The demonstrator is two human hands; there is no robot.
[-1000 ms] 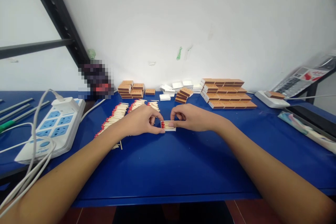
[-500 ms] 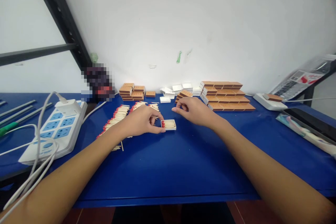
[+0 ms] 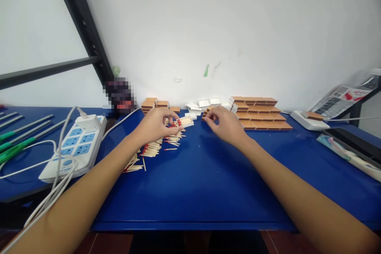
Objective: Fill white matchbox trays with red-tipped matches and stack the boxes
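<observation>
A small white matchbox tray (image 3: 187,121) filled with red-headed matches is pinched at its left end by the thumb and fingers of my left hand (image 3: 157,125). It is tilted and lifted off the blue table. Below and beside that hand lie loose matches (image 3: 151,149) in rough heaps. Over at the small group of brown matchbox sleeves (image 3: 205,114), my right hand (image 3: 224,125) has thumb and fingers closed on the edge of a sleeve. The hand covers much of that group.
White trays (image 3: 204,104) lie by the wall. Stepped rows of brown matchboxes (image 3: 258,117) stand at right, and a smaller stack (image 3: 149,105) at left. A power strip (image 3: 79,143) with cables is on the left; a phone-like black slab (image 3: 354,143) lies far right.
My left hand has raised the match-filled tray from the table and tilted it. My right hand has moved to the brown sleeves and closed there. The view has shifted slightly.
</observation>
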